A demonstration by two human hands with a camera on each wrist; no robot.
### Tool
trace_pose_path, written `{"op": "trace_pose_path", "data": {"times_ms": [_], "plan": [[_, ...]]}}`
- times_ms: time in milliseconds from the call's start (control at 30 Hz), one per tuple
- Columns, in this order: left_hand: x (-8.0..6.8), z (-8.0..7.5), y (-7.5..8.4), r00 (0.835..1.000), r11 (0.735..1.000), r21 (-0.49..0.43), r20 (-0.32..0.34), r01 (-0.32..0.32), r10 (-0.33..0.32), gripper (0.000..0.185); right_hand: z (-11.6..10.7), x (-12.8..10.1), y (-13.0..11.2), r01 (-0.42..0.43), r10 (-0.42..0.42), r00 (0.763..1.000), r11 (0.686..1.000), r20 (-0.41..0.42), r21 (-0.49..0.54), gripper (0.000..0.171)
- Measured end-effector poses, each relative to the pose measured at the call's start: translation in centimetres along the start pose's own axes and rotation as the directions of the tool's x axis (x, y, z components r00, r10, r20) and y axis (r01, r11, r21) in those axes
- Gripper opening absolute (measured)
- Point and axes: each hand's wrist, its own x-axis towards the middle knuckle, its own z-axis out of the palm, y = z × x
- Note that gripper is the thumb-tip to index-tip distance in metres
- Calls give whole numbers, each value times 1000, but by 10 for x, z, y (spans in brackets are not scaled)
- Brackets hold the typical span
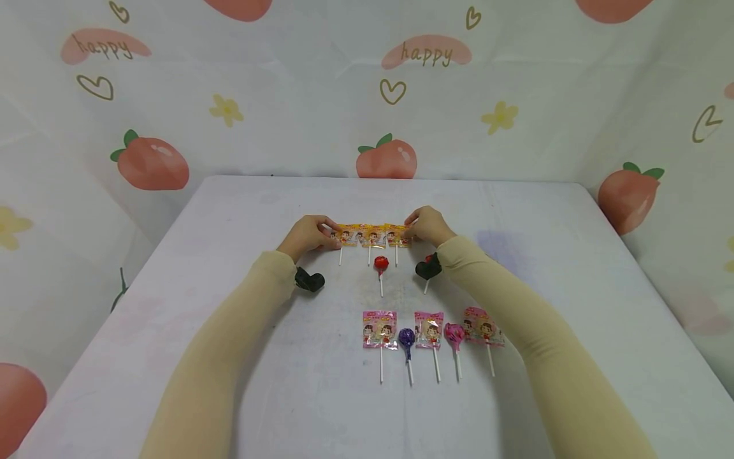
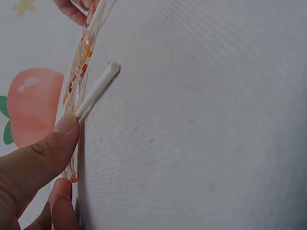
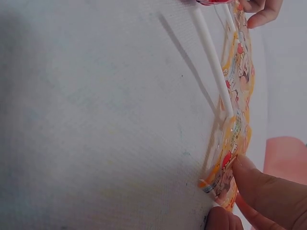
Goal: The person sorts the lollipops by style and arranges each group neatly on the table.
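Three lollipops in yellow wrappers lie side by side in the far row, their white sticks toward me. My left hand [image 1: 310, 236] pinches the edge of the left yellow-wrapped lollipop [image 1: 347, 234], thumb near its stick in the left wrist view. At the other end, my right hand [image 1: 429, 225] holds the wrapper of the right yellow-wrapped lollipop [image 3: 229, 160] between thumb and fingers. Between them lies the middle yellow-wrapped lollipop [image 1: 374, 236], touched by neither hand. Its wrapper meets or overlaps its neighbours.
Nearer me on the white table [image 1: 275, 395] lie a red lollipop [image 1: 381, 263] and another partly hidden by the right black wrist camera [image 1: 427, 268]. The front row has pink-wrapped lollipops [image 1: 380, 329], a purple one [image 1: 406, 338] and a round pink one [image 1: 455, 334]. A patterned cloth [image 1: 287, 121] hangs behind.
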Motion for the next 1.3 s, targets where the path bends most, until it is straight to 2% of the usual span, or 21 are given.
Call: {"op": "trace_pose_path", "data": {"times_ms": [467, 667, 833, 933, 1067, 1200, 1300], "plan": [[-1, -1, 0, 1000, 1000, -21, 13, -7, 8, 38, -2, 2, 3, 0, -1, 1000, 999, 13, 44, 35], [-2, 0, -1, 1000, 1000, -18, 9, -13, 13, 38, -10, -3, 1, 1, -8, 999, 988, 41, 153, 40], [-2, 0, -1, 1000, 1000, -7, 6, -12, 12, 39, -20, -9, -9, 3, -24, 998, 954, 65, 298, 45], [-3, 0, -1, 1000, 1000, 0, 6, -10, 10, 40, -27, -18, -16, 36, -69, 995, 926, 75, 377, 45], [-3, -1, -1, 1000, 1000, -10, 6, -3, 3, 40, -39, -38, -23, 120, -171, 982, 894, 80, 432, 42], [-3, 0, -2, 1000, 1000, -21, 8, 2, -1, 40, -47, -60, -24, 212, -266, 961, 882, 74, 422, 40], [-3, 0, -2, 1000, 1000, -20, 4, 0, 0, 40, -52, -76, -21, 273, -323, 944, 884, 74, 379, 40]]}}
